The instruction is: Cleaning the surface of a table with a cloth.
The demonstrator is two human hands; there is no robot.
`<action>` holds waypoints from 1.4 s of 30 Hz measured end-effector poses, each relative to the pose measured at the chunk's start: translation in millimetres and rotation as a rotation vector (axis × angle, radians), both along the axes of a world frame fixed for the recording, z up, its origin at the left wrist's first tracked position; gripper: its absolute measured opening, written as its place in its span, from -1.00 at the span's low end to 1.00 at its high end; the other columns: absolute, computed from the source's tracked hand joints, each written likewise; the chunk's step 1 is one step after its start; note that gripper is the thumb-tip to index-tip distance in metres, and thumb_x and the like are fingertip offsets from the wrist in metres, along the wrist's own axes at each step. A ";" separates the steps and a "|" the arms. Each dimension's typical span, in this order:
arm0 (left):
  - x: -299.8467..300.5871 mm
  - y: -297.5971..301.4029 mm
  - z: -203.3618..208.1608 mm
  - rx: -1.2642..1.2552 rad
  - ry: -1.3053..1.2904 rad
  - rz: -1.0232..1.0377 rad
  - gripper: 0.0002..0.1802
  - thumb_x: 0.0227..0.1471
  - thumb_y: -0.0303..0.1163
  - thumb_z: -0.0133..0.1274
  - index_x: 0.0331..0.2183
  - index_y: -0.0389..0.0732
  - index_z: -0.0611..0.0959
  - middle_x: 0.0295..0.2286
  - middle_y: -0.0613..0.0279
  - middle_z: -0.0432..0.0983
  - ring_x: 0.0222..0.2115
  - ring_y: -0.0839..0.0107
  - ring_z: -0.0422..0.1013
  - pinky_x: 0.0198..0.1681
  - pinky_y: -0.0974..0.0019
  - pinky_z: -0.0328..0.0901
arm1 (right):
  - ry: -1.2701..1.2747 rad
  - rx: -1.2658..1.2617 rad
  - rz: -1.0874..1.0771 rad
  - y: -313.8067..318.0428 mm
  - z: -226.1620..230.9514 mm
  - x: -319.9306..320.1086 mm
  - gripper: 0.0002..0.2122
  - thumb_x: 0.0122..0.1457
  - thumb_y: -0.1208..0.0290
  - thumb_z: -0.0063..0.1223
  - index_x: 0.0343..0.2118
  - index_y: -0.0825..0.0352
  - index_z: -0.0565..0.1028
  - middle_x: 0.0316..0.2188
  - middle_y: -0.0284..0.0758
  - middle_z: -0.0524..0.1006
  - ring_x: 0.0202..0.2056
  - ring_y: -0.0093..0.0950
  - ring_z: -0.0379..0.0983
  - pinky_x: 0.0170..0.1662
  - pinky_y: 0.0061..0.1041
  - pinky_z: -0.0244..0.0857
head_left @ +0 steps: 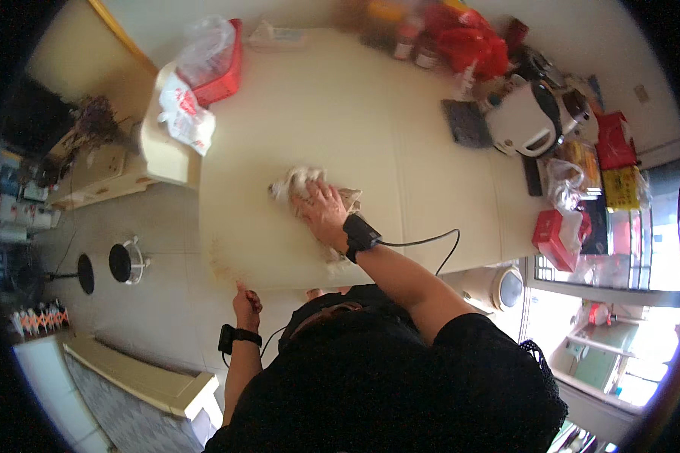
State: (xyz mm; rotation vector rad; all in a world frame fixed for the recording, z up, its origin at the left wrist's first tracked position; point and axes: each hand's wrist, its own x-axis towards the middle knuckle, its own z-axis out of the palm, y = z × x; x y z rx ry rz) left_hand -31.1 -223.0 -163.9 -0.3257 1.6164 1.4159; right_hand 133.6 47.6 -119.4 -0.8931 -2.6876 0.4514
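Note:
My right hand (326, 213) presses down on a crumpled, whitish patterned cloth (304, 177) near the left-middle of the pale table (317, 98). Its fingers are bent over the cloth, which bunches up ahead of them and sticks out to both sides. A black band with a cable is on that wrist. At the table's near left corner is my left hand (247, 306), with one finger reaching the edge and the others curled in. Whatever those curled fingers may hold is hidden. Brownish smudges (223, 260) mark the tabletop just beyond it.
Far left on the table stands a red basket (227, 83) with plastic bags. Along the right side are a white appliance (523, 121), a dark square pad (466, 123), a red box (557, 238) and several packages. A red bag (468, 41) lies at the back; a bench (136, 377) stands lower left.

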 end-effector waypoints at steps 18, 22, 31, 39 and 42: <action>3.3 2.7 5.7 -0.054 0.081 0.018 -0.46 0.03 0.16 -0.11 -0.73 -0.01 0.29 -0.81 0.45 0.14 -0.82 0.58 0.07 -0.77 0.50 -0.06 | -0.219 -0.103 -1.244 74.3 15.4 387.2 -0.55 0.10 0.21 -0.08 0.10 -0.02 0.24 0.14 0.00 0.08 0.13 0.01 0.02 0.11 -0.04 -0.04; 11.9 13.6 10.1 -0.131 0.082 0.139 -0.49 0.05 0.13 -0.11 -0.70 -0.01 0.31 -0.81 0.46 0.14 -0.83 0.60 0.07 -0.79 0.52 -0.05 | -0.251 -0.043 -1.150 141.1 2.9 382.1 -0.54 0.12 0.16 -0.12 0.12 -0.06 0.21 0.18 -0.07 0.03 0.18 -0.01 -0.10 0.16 -0.05 -0.13; 6.8 -2.8 -0.8 -0.198 0.152 0.189 -0.46 0.02 0.17 -0.10 -0.71 -0.04 0.29 -0.81 0.43 0.14 -0.84 0.59 0.08 -0.82 0.51 -0.07 | -0.222 0.002 -0.972 203.8 5.8 400.2 -0.55 0.06 0.29 -0.05 0.07 0.01 0.26 0.17 0.03 0.02 0.15 0.07 -0.04 0.13 -0.05 -0.03; 5.5 6.5 6.3 -0.200 0.138 0.051 -0.42 -0.01 0.20 -0.09 -0.74 -0.01 0.23 -0.84 0.42 0.10 -0.86 0.56 0.02 -0.82 0.48 -0.08 | -0.195 -0.029 -1.053 163.4 -16.1 333.3 -0.55 0.05 0.18 -0.09 0.06 -0.01 0.26 0.14 0.01 0.06 0.14 0.06 -0.05 0.09 0.05 -0.05; 14.8 19.5 14.5 -0.165 0.164 0.022 -0.42 0.01 0.20 -0.11 -0.75 -0.01 0.22 -0.84 0.42 0.10 -0.86 0.55 0.02 -0.82 0.47 -0.10 | -0.271 0.208 -0.914 119.5 -33.0 302.7 -0.49 0.03 0.16 -0.06 0.10 0.00 0.22 0.11 -0.01 0.12 0.12 0.06 -0.01 0.05 0.03 0.05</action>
